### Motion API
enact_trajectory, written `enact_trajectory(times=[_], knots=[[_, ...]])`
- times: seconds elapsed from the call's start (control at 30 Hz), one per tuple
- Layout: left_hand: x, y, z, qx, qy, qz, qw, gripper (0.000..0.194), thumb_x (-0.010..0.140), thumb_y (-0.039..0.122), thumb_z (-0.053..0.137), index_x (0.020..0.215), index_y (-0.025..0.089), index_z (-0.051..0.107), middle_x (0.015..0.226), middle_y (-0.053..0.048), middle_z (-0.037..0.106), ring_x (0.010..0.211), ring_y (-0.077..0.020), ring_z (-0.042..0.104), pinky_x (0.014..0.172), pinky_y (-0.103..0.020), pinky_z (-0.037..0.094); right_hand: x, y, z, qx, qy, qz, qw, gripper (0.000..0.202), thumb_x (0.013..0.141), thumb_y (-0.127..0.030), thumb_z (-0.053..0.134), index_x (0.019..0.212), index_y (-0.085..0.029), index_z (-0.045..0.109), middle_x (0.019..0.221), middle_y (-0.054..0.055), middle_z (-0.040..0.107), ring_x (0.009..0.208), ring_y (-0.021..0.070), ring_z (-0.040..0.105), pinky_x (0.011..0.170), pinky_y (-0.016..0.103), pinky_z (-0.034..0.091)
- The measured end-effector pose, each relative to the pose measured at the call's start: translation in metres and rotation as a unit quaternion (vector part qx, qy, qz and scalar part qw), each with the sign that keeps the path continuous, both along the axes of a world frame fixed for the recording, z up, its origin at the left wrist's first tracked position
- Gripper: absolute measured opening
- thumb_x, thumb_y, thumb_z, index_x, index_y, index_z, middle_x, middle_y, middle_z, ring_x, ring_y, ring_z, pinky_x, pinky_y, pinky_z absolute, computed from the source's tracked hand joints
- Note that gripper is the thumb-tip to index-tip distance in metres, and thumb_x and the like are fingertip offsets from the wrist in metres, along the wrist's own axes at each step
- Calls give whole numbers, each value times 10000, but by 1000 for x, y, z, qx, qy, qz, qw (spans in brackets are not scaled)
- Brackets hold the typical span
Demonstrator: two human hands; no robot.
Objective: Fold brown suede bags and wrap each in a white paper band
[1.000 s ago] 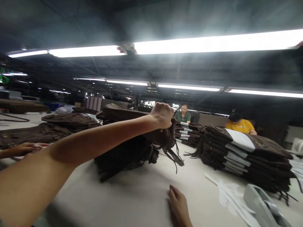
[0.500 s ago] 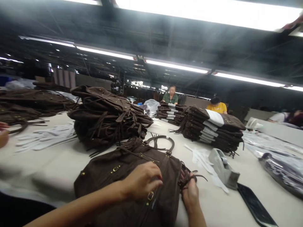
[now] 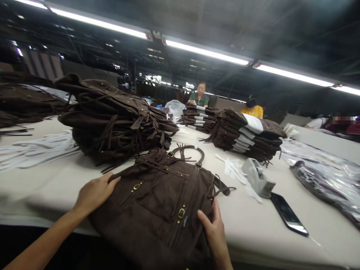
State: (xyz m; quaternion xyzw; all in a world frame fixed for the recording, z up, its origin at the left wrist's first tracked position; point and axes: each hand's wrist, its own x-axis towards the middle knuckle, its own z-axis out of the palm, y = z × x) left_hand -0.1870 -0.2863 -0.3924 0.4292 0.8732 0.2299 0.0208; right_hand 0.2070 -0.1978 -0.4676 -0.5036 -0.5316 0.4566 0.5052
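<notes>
Beneath piles of brown goods spreads a pale desk (image 3: 253,225), its near edge running below the hands. Beyond its far side are a person in a green top (image 3: 203,99) and a person in yellow (image 3: 254,111).

Toward the left edge rises a slumped pile of brown bags (image 3: 112,112), fringed with loose straps. Toward the far edge, right of it, a folded stack (image 3: 267,135) is wrapped with white bands, and a smaller folded stack (image 3: 208,117) stands just behind. Clear plastic wrapping (image 3: 334,172) lies along the right side, something dark within.

At the middle of the near edge is a dark brown handbag (image 3: 152,232), face up, its lower part reaching over that edge and its curved handle (image 3: 201,155) pointing to the far side.

The left hand (image 3: 94,195) has its fingers closed on the handbag's upper left edge, thumb on the front. The right hand (image 3: 215,227) is at the opposite side, thumb on the front, index finger along the side seam; these stand apart, and I cannot tell how firmly they grip.

White strips (image 3: 239,174) lie right of the handle, touching a grey tape dispenser (image 3: 257,180). A black smartphone (image 3: 289,213) rests just beside that, nearer the near edge. Smallest is a brass buckle (image 3: 181,213) on the handbag's front, close to the right thumb.
</notes>
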Motion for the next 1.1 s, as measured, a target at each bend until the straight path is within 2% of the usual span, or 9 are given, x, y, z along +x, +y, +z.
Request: enact_trajectory(times=[0.07, 0.2, 0.27, 0.37, 0.43, 0.57, 0.8, 0.97, 1.1], knots=[[24, 1, 15, 90, -191, -35, 977, 381, 779, 546, 544, 914, 216, 681, 917, -112, 732, 938, -368, 683, 782, -410, 541, 4, 16, 4, 3, -48, -21, 999, 952, 676, -461, 730, 1487, -109, 375, 1472, 116, 465, 1375, 301, 419, 1175, 418, 304], [76, -3, 19, 200, -578, -51, 790, 377, 733, 430, 707, 1019, 189, 660, 848, -82, 742, 764, -292, 712, 690, -382, 586, 35, 72, 20, 2, -80, -12, 997, 769, 580, -334, 764, 1307, -139, 608, 1246, 98, 667, 1208, 311, 589, 1064, 427, 455], [91, -9, 7, 214, -656, -38, 723, 355, 749, 364, 719, 1036, 167, 648, 831, -95, 740, 731, -282, 712, 690, -399, 598, 51, 97, 30, -33, -67, -18, 997, 710, 519, -283, 803, 1204, -147, 677, 1127, 86, 722, 1110, 316, 645, 1003, 448, 501], [96, -20, -12, 215, -698, -27, 683, 360, 740, 328, 749, 1032, 153, 635, 849, -109, 740, 756, -283, 717, 717, -401, 607, 69, 113, 39, -74, -35, -35, 996, 677, 509, -315, 837, 1143, -117, 702, 1034, 103, 745, 1008, 313, 684, 938, 452, 534], [91, -30, -17, 206, -689, -24, 694, 400, 714, 352, 776, 1032, 162, 627, 878, -106, 740, 784, -279, 720, 703, -375, 610, 77, 108, 41, -72, -35, -65, 995, 670, 554, -400, 834, 1140, -102, 701, 1071, 133, 733, 1013, 314, 680, 945, 453, 525], [76, -44, -10, 176, -603, -52, 776, 517, 673, 488, 788, 1065, 205, 606, 1028, -82, 726, 910, -269, 709, 707, -331, 603, 94, 70, 49, 14, -17, -117, 993, 609, 668, -564, 766, 1086, -123, 721, 1157, 136, 703, 1030, 291, 672, 949, 434, 523], [58, 0, 13, 97, -249, -145, 953, 583, 666, 617, 617, 1056, 184, 636, 1135, -114, 683, 1074, -342, 625, 971, -428, 477, 98, 23, 90, 40, -160, 22, 986, 609, 784, -677, 619, 1043, -139, 741, 1024, 136, 735, 973, 309, 676, 850, 425, 540], [74, 56, 29, 96, -182, -145, 968, 287, 579, 453, 672, 701, 197, 624, 765, -99, 682, 953, -396, 627, 885, -451, 454, 64, 41, 87, 84, -368, -10, 926, 723, 663, -483, 788, 1297, -181, 614, 1024, 126, 728, 917, 334, 666, 876, 470, 479], [71, 85, 47, 158, -278, -139, 937, 254, 597, 425, 675, 627, 181, 610, 651, -53, 652, 766, -285, 644, 689, -322, 488, 49, 65, 89, 61, -319, 26, 946, 708, 562, -235, 806, 1249, -178, 645, 691, 25, 693, 776, 278, 658, 835, 432, 488]])
